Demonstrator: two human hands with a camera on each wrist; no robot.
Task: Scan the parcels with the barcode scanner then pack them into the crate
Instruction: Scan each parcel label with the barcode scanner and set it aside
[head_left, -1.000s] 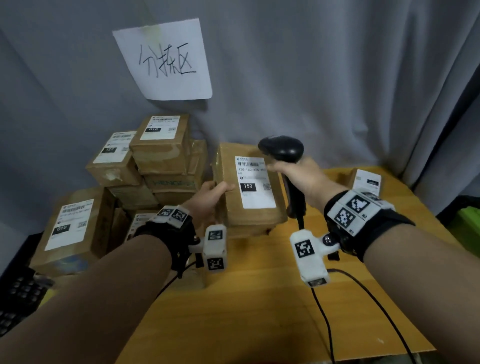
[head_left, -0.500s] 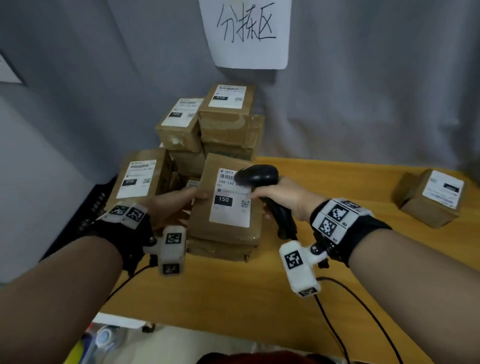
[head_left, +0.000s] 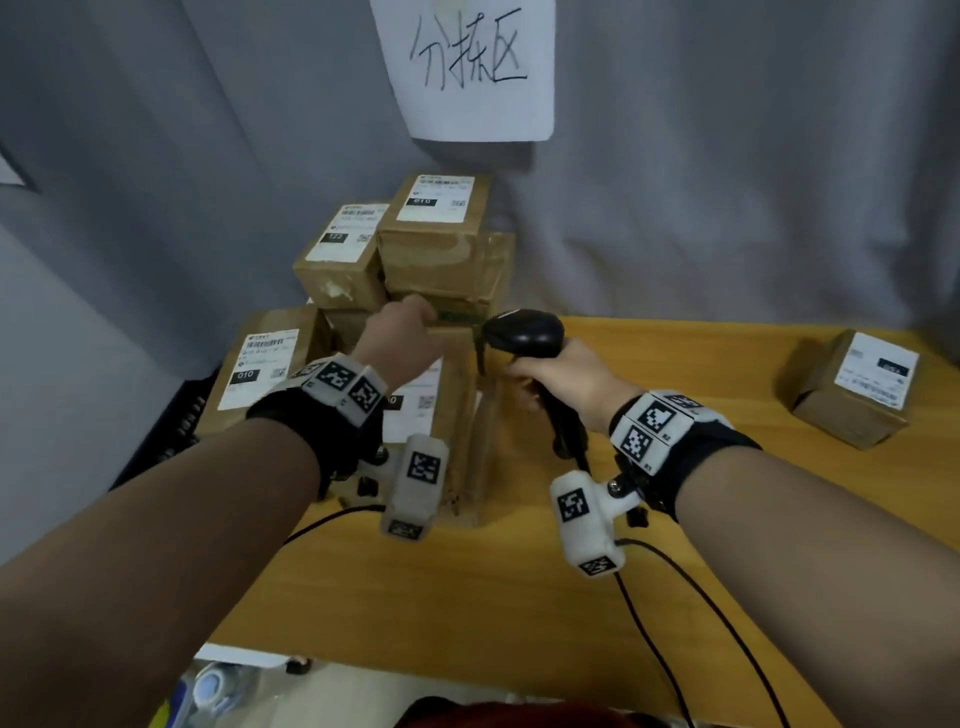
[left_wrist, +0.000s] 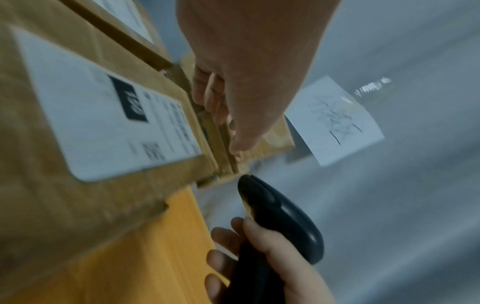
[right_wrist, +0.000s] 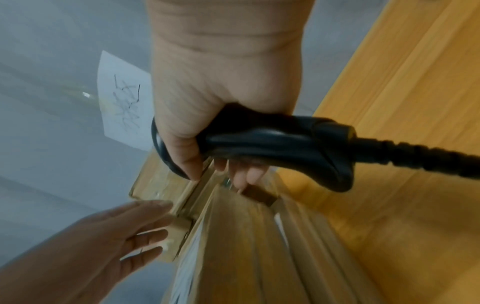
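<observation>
A brown parcel (head_left: 457, 400) with a white label marked 150 stands on edge on the wooden table (head_left: 467, 597), in front of the stack. My left hand (head_left: 405, 338) reaches over its top edge, and the right wrist view shows its fingers (right_wrist: 153, 236) straight and spread against that edge. My right hand (head_left: 550, 374) grips the handle of the black barcode scanner (head_left: 524, 335), whose head sits just right of the parcel's top corner. The left wrist view shows the same parcel (left_wrist: 103, 123) with the scanner (left_wrist: 280, 222) beside it. The crate is not visible in any view.
Several labelled parcels are stacked (head_left: 436, 234) against the grey curtain, and another (head_left: 260, 374) lies at the left. A lone parcel (head_left: 857, 389) sits at the far right. The scanner cable (head_left: 675, 597) trails toward the near edge. A paper sign (head_left: 472, 67) hangs above.
My left hand has moved from the parcel's left side up to its top edge. The parcel now stands steeper, and the scanner stays close at its right.
</observation>
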